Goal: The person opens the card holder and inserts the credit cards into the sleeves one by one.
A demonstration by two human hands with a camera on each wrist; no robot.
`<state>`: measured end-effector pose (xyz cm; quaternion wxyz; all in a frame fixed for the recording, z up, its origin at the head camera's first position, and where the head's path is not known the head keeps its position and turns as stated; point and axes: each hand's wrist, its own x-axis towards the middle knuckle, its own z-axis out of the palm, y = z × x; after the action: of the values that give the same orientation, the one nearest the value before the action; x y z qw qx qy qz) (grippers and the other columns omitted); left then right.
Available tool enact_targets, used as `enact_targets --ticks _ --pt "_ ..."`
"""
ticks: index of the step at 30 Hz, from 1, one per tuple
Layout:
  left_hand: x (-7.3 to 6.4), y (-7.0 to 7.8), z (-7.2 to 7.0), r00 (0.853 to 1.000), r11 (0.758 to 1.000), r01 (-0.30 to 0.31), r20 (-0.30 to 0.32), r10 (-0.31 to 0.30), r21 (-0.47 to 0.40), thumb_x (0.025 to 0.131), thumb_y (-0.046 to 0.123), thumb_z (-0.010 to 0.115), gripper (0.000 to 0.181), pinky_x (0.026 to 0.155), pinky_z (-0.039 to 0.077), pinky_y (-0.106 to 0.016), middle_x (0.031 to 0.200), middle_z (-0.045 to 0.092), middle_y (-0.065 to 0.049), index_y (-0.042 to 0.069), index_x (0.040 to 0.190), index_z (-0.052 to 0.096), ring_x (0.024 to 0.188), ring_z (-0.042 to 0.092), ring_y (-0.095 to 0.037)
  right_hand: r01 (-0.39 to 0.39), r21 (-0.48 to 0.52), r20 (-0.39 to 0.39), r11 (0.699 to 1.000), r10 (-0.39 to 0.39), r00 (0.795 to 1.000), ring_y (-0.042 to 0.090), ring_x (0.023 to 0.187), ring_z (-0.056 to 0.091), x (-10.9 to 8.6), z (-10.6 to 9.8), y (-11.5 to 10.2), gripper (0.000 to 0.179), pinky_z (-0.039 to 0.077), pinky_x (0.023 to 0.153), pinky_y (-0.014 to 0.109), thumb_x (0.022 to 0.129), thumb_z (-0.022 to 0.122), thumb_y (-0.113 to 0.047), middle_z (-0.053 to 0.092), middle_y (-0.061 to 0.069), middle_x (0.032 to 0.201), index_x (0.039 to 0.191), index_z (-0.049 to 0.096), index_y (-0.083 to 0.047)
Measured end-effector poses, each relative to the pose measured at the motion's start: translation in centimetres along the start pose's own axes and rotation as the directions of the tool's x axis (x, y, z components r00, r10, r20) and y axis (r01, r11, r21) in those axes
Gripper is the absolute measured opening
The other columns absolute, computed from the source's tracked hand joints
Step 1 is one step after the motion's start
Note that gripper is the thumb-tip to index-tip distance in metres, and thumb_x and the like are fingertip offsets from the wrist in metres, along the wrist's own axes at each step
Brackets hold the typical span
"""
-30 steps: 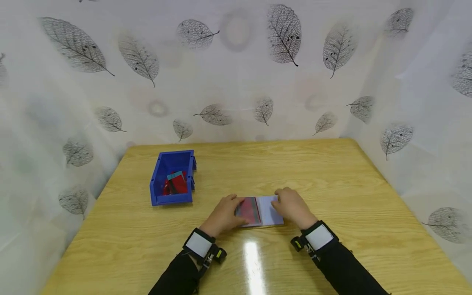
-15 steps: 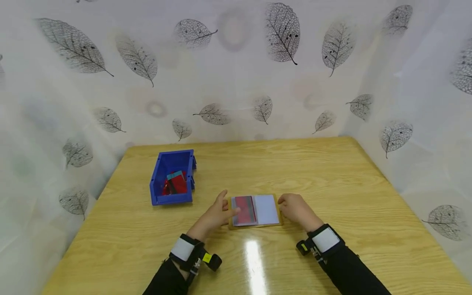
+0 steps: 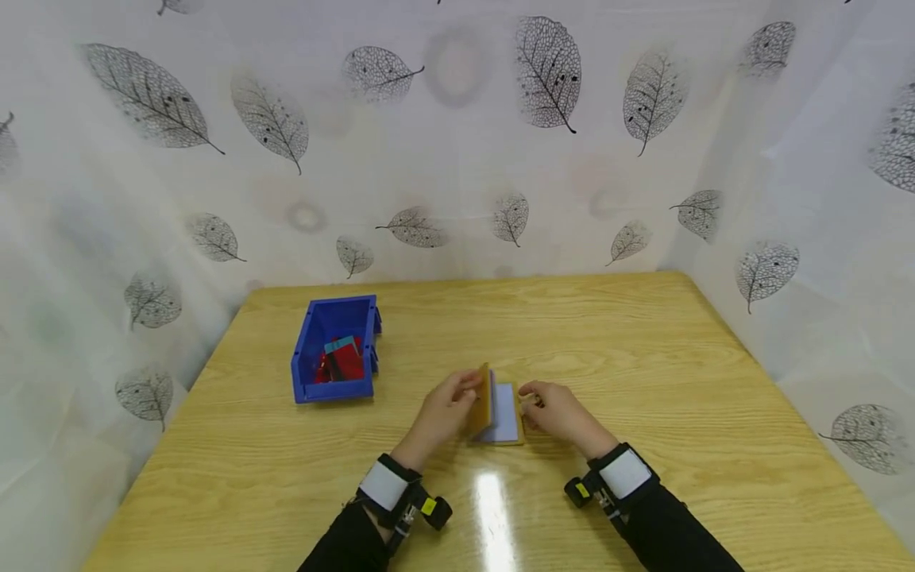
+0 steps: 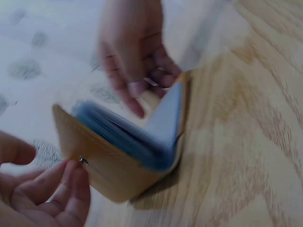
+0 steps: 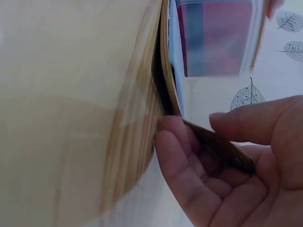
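Observation:
A tan card holder [image 3: 483, 409] stands half folded on the table in the head view, its left cover raised and its right half flat. My left hand [image 3: 439, 413] touches the outside of the raised cover with its fingertips, near a small metal snap [image 4: 83, 160]; the thumb stays apart. Clear sleeves [image 4: 120, 130] fan out inside. In the right wrist view a reddish card [image 5: 227, 40] shows through a sleeve. My right hand [image 3: 565, 413] curls its fingers round the brown closing strap [image 5: 220, 146] at the right edge, thumb above it.
A blue bin [image 3: 332, 389] stands at the left of the wooden table [image 3: 608, 334], with red and teal cards [image 3: 345, 357] in it. A white curtain [image 3: 457, 159] with leaf prints hangs behind and along both sides.
The card holder lay flat and spread; its left cover has swung up toward the right. My left hand went back to the left, then came in behind that cover. The right hand moved slightly left.

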<state>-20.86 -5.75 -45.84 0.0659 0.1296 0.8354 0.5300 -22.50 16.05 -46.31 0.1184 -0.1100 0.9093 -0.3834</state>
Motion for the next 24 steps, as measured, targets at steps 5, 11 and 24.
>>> enact_targets --ticks 5,11,24 --pt "0.3 0.4 2.2 0.975 0.776 -0.224 0.140 0.175 0.590 0.088 0.014 0.072 0.047 0.089 0.050 -0.036 0.113 0.069 -0.006 0.003 0.131 0.057 0.104 0.062 -0.025 0.012 -0.034 -0.027 0.999 -0.013 1.000 0.013 0.067 0.059 0.1 0.2 -0.2 0.032 0.049 0.060 0.031 0.094 0.060 -0.011 0.065 0.003 0.079 0.123 0.058 0.003" --pt "0.7 0.7 2.5 0.986 0.724 -0.167 0.103 0.132 0.669 0.084 0.020 0.076 0.052 0.096 0.047 -0.043 0.129 0.060 -0.016 0.001 0.129 0.059 0.117 0.056 -0.034 0.021 -0.048 -0.093 0.999 -0.026 0.995 0.014 0.072 0.058 0.3 0.1 -0.7 0.018 0.049 0.064 0.032 0.091 0.065 -0.010 0.063 0.004 0.083 0.106 0.062 -0.001" --pt "1.8 0.8 1.5 0.987 0.774 -0.116 0.158 0.021 0.622 0.084 0.028 0.077 0.053 0.105 0.039 -0.042 0.140 0.052 -0.016 0.005 0.130 0.061 0.127 0.048 -0.036 0.339 -0.256 0.125 0.905 -0.317 0.940 0.007 0.059 0.047 2.0 0.8 -2.5 0.005 0.041 0.054 0.023 0.085 0.064 -0.002 0.052 -0.006 0.066 0.088 0.064 -0.006"
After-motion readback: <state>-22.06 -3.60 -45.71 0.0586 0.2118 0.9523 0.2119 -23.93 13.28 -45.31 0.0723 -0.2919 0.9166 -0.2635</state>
